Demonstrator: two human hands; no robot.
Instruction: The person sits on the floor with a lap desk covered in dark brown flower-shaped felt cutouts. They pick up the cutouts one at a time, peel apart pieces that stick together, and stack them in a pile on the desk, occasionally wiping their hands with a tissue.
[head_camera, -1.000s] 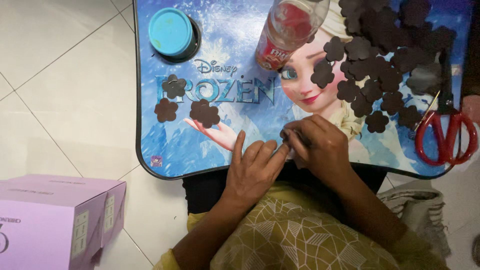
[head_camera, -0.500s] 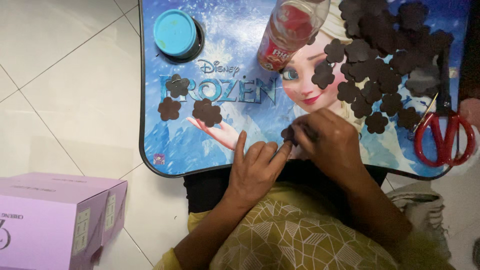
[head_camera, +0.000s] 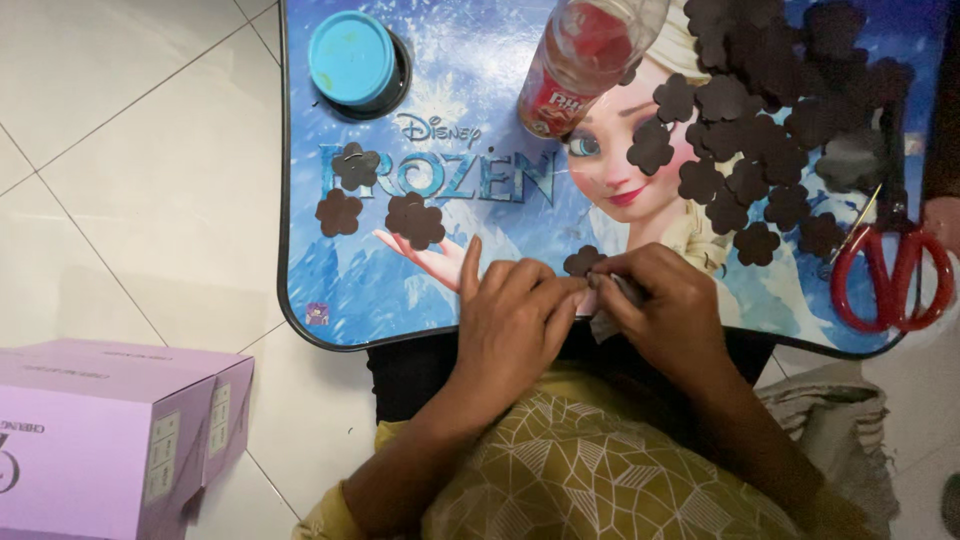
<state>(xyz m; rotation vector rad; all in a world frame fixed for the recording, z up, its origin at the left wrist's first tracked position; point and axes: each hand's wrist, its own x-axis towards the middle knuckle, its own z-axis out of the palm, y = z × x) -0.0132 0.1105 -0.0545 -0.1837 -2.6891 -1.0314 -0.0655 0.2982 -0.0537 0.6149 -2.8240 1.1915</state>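
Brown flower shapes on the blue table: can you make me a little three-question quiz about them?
1. True or false: both hands, left hand and right hand, pinch one brown flower cutout.
2. Where do the red-handled scissors lie? A) by the blue lid B) at the lap table's right edge C) on the lilac box
3. What stands beside the plastic bottle, towards the left: the round blue ____.

Key: 1 true; 2 B; 3 lid.
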